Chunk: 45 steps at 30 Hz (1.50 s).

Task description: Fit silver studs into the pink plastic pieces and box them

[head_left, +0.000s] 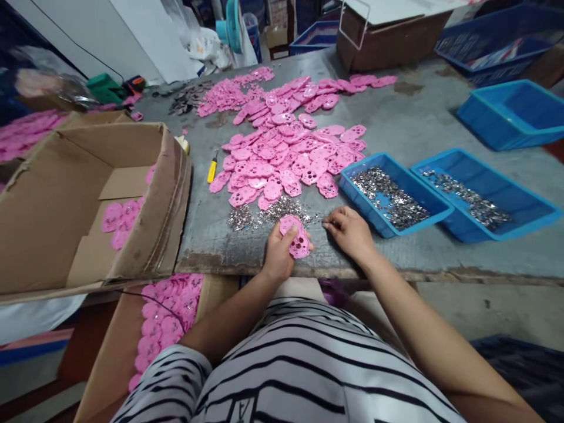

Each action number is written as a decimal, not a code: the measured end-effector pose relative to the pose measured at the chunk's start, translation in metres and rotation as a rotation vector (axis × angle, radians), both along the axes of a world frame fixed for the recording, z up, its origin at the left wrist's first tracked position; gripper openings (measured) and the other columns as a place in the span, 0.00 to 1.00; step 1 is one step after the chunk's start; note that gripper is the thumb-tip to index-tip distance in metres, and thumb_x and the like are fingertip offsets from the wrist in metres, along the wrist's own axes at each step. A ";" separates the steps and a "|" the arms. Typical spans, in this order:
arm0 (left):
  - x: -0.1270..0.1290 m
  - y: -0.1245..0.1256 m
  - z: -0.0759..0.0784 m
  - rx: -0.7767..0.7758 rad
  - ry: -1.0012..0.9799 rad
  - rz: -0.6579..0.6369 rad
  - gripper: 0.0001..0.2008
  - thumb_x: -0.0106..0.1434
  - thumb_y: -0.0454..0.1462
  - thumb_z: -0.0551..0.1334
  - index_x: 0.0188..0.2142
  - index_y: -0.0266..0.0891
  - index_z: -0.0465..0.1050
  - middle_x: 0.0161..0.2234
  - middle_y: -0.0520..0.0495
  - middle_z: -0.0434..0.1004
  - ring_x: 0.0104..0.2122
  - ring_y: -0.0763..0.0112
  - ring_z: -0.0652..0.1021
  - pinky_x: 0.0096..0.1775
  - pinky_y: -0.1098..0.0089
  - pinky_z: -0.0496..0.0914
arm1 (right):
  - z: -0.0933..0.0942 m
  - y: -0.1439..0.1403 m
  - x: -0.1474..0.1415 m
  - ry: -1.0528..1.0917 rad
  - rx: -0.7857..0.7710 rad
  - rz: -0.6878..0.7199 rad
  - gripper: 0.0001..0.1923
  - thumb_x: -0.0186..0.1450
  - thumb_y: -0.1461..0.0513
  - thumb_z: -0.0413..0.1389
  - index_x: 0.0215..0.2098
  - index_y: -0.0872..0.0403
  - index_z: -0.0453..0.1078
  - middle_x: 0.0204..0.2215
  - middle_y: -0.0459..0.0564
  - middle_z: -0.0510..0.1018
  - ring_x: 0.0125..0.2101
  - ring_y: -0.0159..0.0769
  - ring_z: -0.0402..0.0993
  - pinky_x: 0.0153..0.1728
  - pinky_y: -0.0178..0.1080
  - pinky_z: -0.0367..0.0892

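In the head view, gripping a pink piece [301,235] in the left hand [278,252], above the near edge of the table [247,248]. Holding the right hand [352,234] low, with fingertips bunched, just beside loose metal parts [285,210]; impossible to tell whether pinching one. Facing a heap of similar pieces [282,151].

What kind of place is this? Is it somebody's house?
It looks more like a small workshop or factory. Heaps of matching pink parts cover much of the bench, blue trays hold lots of tiny metal bits, and cardboard boxes hold more pink parts.
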<state>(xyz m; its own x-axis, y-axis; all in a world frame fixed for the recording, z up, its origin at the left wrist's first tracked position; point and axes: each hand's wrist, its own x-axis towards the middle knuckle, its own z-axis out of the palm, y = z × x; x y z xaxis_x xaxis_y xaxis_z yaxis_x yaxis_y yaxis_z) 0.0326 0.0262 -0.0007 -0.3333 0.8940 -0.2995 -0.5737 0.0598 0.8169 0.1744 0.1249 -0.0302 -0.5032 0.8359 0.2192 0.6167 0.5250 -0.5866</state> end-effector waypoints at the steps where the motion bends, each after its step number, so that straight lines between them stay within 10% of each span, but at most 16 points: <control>1: -0.001 0.001 -0.001 -0.007 0.002 -0.011 0.25 0.47 0.48 0.70 0.39 0.39 0.63 0.23 0.53 0.76 0.20 0.72 0.76 0.27 0.70 0.71 | 0.000 -0.001 0.000 -0.022 0.017 0.003 0.04 0.61 0.63 0.55 0.29 0.51 0.72 0.31 0.53 0.74 0.35 0.42 0.70 0.36 0.42 0.65; 26: 0.019 -0.015 0.025 0.079 0.169 -0.089 0.15 0.52 0.40 0.66 0.36 0.39 0.64 0.29 0.52 0.73 0.22 0.76 0.73 0.20 0.76 0.68 | 0.049 -0.043 0.005 0.538 -0.533 0.126 0.21 0.59 0.44 0.55 0.25 0.52 0.65 0.27 0.46 0.67 0.28 0.33 0.62 0.32 0.38 0.60; 45: 0.036 -0.013 0.014 0.063 0.158 0.057 0.19 0.48 0.40 0.70 0.34 0.39 0.64 0.24 0.55 0.71 0.20 0.77 0.72 0.21 0.76 0.66 | 0.040 -0.066 -0.004 0.583 -0.354 -0.080 0.18 0.61 0.48 0.54 0.23 0.51 0.63 0.27 0.49 0.69 0.32 0.37 0.66 0.37 0.41 0.64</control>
